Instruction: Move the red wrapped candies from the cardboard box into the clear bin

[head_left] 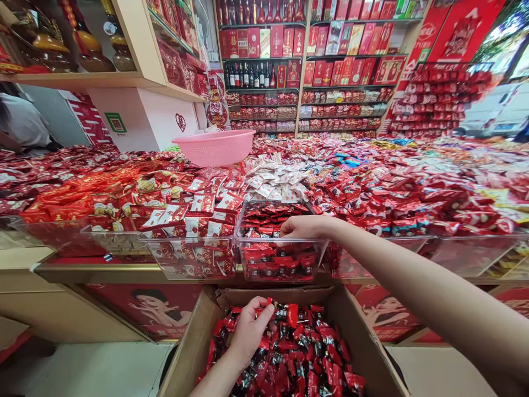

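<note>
The left hand (250,326) is pinching an oblong red-and-black plastic-wrapped sweet (284,314) by one end, risking slippage; the right hand (303,225), I cannot tell.

Tall shelves (305,49) climb the far side, loaded with bottles (256,77) and red boxes (277,42); over on the left, a wood-framed display case (140,44) sits above a white pillar (136,129) with a green sign (115,122); far right, a red banner (458,33) blazes, daylight pours in, a white vehicle (502,105) stands outside; and down near, pale floor tiles (433,369) spread below a gold-edged counter (82,271)
</note>
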Tool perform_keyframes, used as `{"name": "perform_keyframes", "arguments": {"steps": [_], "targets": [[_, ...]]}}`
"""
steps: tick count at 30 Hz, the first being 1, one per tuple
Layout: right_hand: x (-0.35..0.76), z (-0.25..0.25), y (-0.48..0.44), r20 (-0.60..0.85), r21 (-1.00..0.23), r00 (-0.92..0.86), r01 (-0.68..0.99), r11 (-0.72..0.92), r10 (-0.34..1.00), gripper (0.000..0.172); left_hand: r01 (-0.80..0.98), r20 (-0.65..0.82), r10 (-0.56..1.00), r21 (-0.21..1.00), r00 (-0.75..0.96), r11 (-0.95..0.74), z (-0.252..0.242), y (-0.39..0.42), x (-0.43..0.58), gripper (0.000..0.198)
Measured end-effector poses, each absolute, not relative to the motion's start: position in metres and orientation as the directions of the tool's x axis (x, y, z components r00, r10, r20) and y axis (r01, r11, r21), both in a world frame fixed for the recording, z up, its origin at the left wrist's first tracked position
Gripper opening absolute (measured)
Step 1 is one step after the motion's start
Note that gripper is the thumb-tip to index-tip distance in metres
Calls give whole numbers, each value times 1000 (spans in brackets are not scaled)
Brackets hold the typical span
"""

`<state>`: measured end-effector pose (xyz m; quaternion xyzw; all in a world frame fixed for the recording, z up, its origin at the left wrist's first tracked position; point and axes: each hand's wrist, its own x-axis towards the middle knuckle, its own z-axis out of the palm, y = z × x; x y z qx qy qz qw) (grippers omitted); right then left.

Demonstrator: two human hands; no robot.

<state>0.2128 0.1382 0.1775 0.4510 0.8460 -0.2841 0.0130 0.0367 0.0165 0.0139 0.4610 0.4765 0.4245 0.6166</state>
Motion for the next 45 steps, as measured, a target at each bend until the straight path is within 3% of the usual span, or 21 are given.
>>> {"name": "perform_keyframes", "arguments": {"steps": [9, 15, 17, 19, 22, 25, 29, 32, 35, 40, 45], "targets": [[210, 175, 142, -81, -418, -608, 740, 526, 790, 38, -130, -176, 974, 972, 144, 195, 19, 14, 38, 22], [209, 196, 100, 390, -441, -443, 679, 586, 807, 28, -323, -137, 990, 936, 21, 137, 45, 11, 37, 17], [207, 194, 71, 370, -503, -423, 657, 561, 827, 27, -415, -139, 989, 904, -51, 106, 62, 9, 38, 15], [205, 183, 44, 247, -597, -438, 634, 492, 864, 23, -467, -154, 985, 879, -76, 101, 77, 7, 40, 16], [202, 154, 21, 128, -786, -473, 488, 380, 872, 26, -499, -161, 986, 859, -46, 117, 89, 3, 44, 17], [200, 130, 15, 132, -907, -478, 295, 301, 868, 20, -499, -132, 991, 857, 32, 131, 89, -1, 47, 14], [200, 130, 11, 181, -928, -420, 227, 296, 889, 19, -472, -75, 996, 877, 55, 92, 90, -7, 46, 11], [206, 157, 22, 299, -873, -344, 277, 400, 890, 17, -422, 5, 996, 906, 94, 35, 92, -8, 43, 13], [215, 190, 61, 386, -763, -215, 473, 442, 897, 26, -358, -8, 991, 932, 133, 56, 85, -6, 40, 13], [202, 203, 138, 209, -503, -285, 789, 353, 936, 29, -259, -152, 986, 952, 74, 166, 47, -2, 39, 14], [168, 188, 162, 54, -282, -378, 882, 377, 924, 28, -244, -253, 967, 938, 10, 248, 12, -5, 39, 21]]}}
